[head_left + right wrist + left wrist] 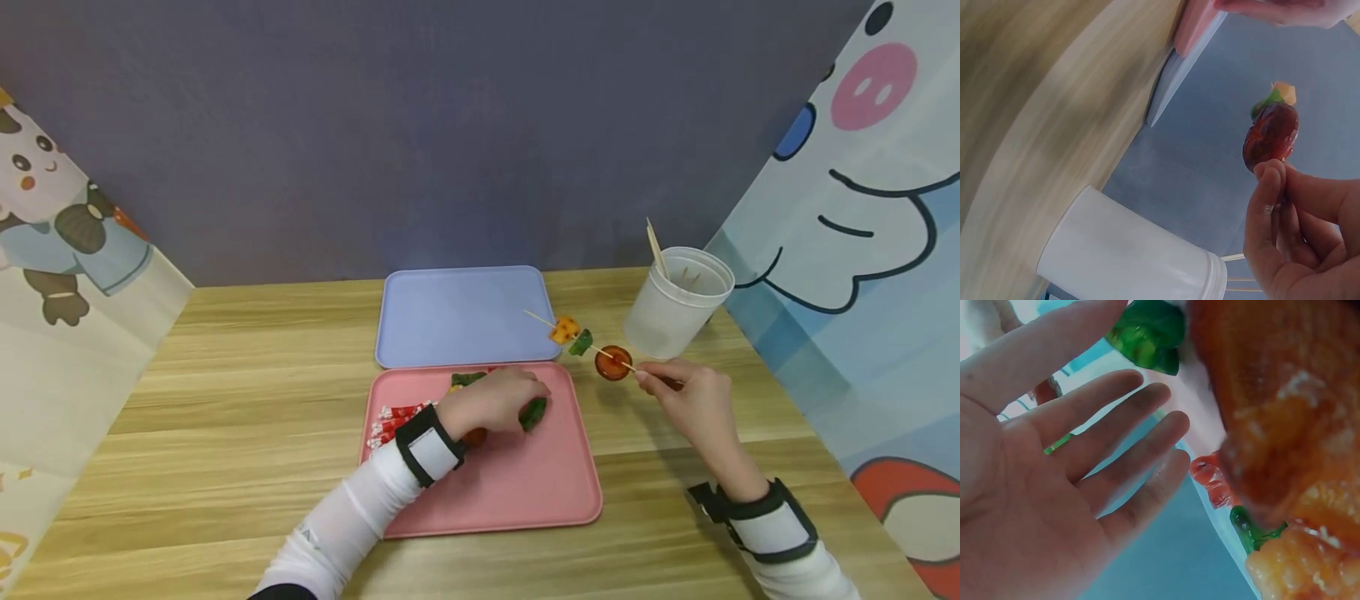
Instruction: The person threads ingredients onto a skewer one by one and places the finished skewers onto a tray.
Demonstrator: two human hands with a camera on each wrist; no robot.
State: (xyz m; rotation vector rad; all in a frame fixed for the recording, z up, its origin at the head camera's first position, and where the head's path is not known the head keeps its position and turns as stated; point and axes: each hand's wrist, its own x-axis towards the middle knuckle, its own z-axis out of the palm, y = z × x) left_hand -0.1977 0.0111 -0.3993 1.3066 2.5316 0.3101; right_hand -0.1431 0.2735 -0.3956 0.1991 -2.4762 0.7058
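Observation:
My right hand (pixel 693 404) pinches the lower end of a wooden skewer (pixel 594 347) between thumb and fingers, right of the pink tray. Threaded on it are a brown-spotted yellow piece (pixel 564 330), a green piece (pixel 581 342) and a reddish-brown round slice (pixel 613 363), which sits nearest my fingers in the right wrist view. My left hand (pixel 495 402) is over the pink tray (pixel 517 492). In the left wrist view its fingers are extended, with the thumb beside a green pepper-like piece (pixel 1150 334). Whether the thumb touches that piece I cannot tell.
Red-and-white pieces (pixel 390 425) lie at the pink tray's left side, and other food pieces are partly covered by my left hand. A blue tray (pixel 465 317) lies behind it. At the back right stands a white tub (pixel 663 312) with several sticks.

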